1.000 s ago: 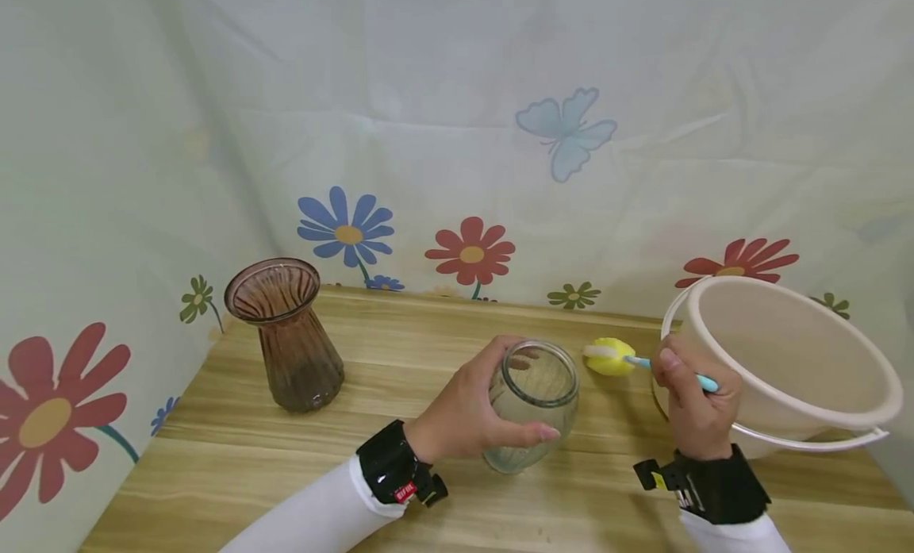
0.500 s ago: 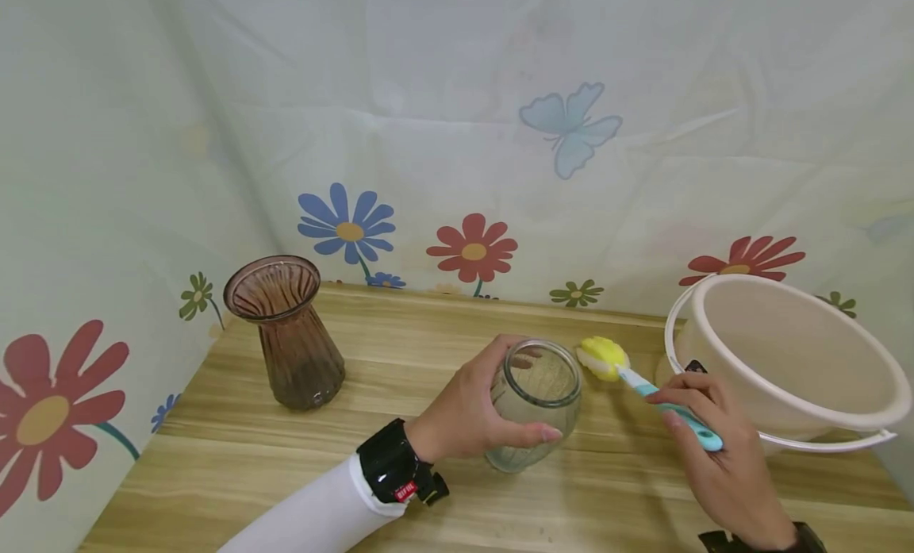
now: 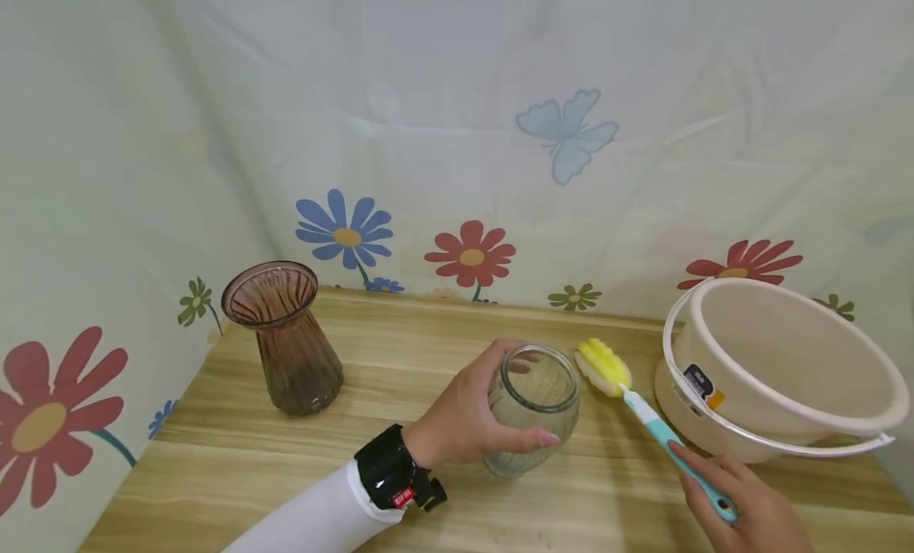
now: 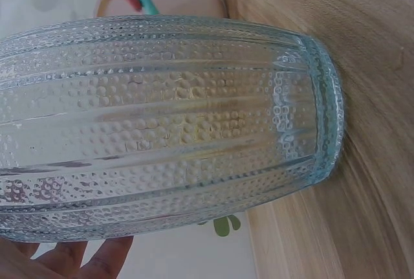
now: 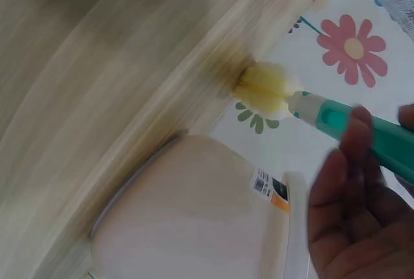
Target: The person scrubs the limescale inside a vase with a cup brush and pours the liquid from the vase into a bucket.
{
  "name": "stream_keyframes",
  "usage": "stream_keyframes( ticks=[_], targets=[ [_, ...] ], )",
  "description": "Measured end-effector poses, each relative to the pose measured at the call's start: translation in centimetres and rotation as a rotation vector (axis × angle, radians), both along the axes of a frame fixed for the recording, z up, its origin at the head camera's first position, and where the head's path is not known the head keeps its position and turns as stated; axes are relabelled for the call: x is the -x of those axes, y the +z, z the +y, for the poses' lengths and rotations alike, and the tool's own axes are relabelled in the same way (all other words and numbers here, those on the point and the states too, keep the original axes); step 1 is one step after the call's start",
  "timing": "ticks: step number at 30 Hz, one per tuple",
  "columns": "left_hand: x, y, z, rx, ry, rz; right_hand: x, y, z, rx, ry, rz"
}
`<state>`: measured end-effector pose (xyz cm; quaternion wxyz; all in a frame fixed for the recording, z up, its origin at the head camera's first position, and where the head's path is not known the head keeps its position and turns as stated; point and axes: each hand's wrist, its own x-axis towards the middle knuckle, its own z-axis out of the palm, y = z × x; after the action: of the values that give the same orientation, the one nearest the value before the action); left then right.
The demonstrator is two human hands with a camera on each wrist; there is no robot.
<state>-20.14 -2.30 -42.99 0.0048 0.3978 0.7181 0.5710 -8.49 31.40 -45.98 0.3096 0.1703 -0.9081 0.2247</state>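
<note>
My left hand (image 3: 474,414) grips a clear glass jar (image 3: 531,414) round its side, near the table's middle. In the left wrist view the jar (image 4: 168,123) shows a dimpled, ribbed wall, with fingertips along its lower edge. My right hand (image 3: 746,501) holds a bottle brush by its turquoise handle (image 3: 678,450), near the end. The brush's yellow sponge head (image 3: 603,366) lies just right of the jar and points away from me. The right wrist view shows fingers (image 5: 356,156) against the handle and the sponge head (image 5: 262,88) beyond.
A beige bucket (image 3: 689,426) with a white bail handle and a label stands at the right. At the left is a brownish-purple ribbed glass vase (image 3: 296,359). A flower-printed curtain (image 3: 443,140) hangs behind the wooden table (image 3: 400,331).
My right hand has moved toward me and slid to the end of the brush handle. The brush now slants more steeply across the view. The left hand and jar stay put.
</note>
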Motion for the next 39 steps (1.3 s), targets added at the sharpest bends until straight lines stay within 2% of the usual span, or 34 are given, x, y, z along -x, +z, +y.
stream_keyframes(
  ticks=[3,8,14,18,20,28,35,37,39],
  targets=[
    [-0.1,0.0,0.0,0.004,-0.004,-0.007,-0.3,-0.8,0.8,-0.109,-0.06,-0.044],
    [-0.1,0.0,0.0,0.01,0.005,0.003,-0.4,-1.7,1.9,-0.241,-0.142,-0.227],
    [0.0,-0.1,0.0,-0.002,-0.007,-0.002,-0.1,-2.2,2.2,-0.244,-0.232,-0.445],
    [0.0,-0.2,-0.1,-0.001,-0.008,-0.01,0.5,-2.3,2.6,-0.228,-0.233,-0.648],
    [0.0,-0.2,-0.1,0.002,-0.009,-0.007,0.8,-2.6,2.9,-0.221,-0.221,-0.706],
    [0.0,-0.2,0.0,0.0,-0.022,-0.01,0.8,-3.4,3.9,-0.231,-0.206,-0.74],
    [0.0,-0.1,0.1,0.009,-0.004,-0.01,1.3,-3.0,3.8,-0.245,-0.158,-0.805],
    [0.0,-0.1,0.0,0.012,-0.003,-0.014,1.4,-2.7,3.4,-0.266,-0.161,-0.729],
    [0.0,-0.1,0.0,0.013,-0.004,-0.017,1.5,-2.6,2.7,-0.284,-0.16,-0.553]
  ],
)
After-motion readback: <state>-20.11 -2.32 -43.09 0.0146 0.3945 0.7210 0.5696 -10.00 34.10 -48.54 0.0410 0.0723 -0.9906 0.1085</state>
